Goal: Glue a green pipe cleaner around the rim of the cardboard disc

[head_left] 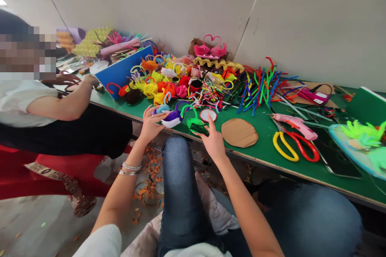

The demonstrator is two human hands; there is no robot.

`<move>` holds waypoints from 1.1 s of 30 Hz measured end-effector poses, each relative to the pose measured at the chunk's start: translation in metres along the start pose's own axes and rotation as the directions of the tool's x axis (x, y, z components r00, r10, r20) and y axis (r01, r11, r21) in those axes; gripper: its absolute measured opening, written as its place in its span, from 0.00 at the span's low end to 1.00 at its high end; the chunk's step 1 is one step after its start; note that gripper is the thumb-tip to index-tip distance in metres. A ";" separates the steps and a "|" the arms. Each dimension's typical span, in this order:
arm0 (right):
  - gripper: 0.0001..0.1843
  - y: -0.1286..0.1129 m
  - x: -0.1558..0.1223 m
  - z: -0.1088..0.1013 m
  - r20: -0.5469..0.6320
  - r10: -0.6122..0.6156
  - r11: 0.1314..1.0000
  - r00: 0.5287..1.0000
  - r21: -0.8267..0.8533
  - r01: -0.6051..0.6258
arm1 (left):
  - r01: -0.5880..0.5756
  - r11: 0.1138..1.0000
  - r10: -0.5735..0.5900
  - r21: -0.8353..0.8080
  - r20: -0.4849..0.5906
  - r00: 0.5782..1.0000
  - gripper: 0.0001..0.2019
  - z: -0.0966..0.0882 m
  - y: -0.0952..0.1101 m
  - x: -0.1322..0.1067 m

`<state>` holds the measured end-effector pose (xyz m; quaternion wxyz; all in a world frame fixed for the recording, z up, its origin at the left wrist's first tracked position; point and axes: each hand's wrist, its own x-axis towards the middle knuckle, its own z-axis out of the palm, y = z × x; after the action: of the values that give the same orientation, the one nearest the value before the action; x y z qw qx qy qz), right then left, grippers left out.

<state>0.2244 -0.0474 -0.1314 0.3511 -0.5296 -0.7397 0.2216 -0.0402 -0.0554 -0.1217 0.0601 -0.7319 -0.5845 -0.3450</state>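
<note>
At the table's front edge, my left hand [151,123] has its fingers closed around a purple pipe-cleaner swan [172,117] with a white underside. A light blue pipe-cleaner swan [163,107] sits just behind it, close to my fingertips. My right hand [213,141] grips a green pipe-cleaner swan [194,122] by its darker lower end; its curved neck points towards the purple one. Beyond my right fingers lies a small round white piece with a red rim [207,113]. To the right of that hand, a cardboard disc [240,133] rests flat on the green table [265,150].
A heap of coloured pipe-cleaner pieces [169,86] fills the table's back. Loose pipe cleaners [265,88], a pink glue gun [297,125], scissors [286,147] and a dark phone [337,156] lie to the right. At left, a person [57,106] works behind a blue board [128,72].
</note>
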 end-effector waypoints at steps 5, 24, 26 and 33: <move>0.43 -0.002 0.003 0.010 -0.020 -0.041 0.998 0.999 -0.054 0.040 | 0.008 0.999 -0.008 0.051 0.013 1.000 0.14 -0.002 0.004 0.000; 0.32 -0.033 0.030 0.069 0.010 -0.178 0.976 0.984 -0.126 0.178 | 0.078 0.969 -0.065 0.233 -0.062 0.996 0.19 0.041 0.034 0.024; 0.34 -0.035 0.040 0.071 0.062 -0.191 0.974 0.980 -0.113 0.197 | 0.089 0.966 -0.080 0.242 -0.049 0.996 0.19 0.044 0.031 0.033; 0.36 -0.038 0.048 0.045 0.127 -0.225 0.974 0.966 0.015 0.225 | 0.102 0.941 -0.091 0.324 -0.047 0.995 0.24 0.048 0.029 0.040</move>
<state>0.1578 -0.0127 -0.1206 0.3260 -0.4268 -0.8159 0.2141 0.0094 -0.0080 -0.1254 0.1723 -0.6770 -0.6676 -0.2575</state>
